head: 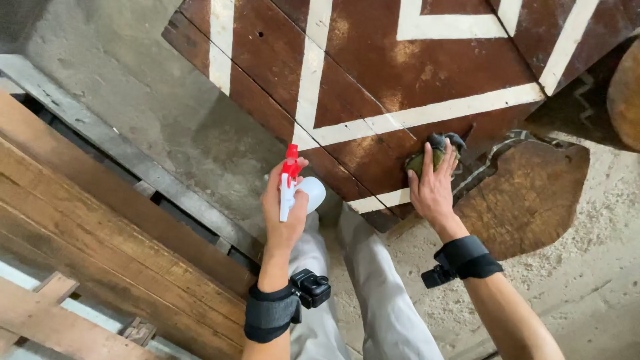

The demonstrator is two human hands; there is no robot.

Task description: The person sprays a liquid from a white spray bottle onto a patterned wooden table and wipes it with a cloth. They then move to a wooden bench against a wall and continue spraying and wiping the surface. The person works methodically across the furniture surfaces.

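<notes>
Currently wiping brown painted surface [413, 73].
Left hand [285, 210] clamped on spray bottle [300, 190]; right hand [433, 190] pressed flat, fingers apart, on cloth [427, 159].

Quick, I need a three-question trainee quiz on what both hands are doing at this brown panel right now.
1. True or false: the left hand holds a spray bottle with a red trigger.
2. What does the right hand press on the brown panel? A) hammer B) cloth C) paintbrush
3. What colour are the panel's stripes?

Key:
1. True
2. B, a greenish cloth, flat under the palm
3. White
</notes>
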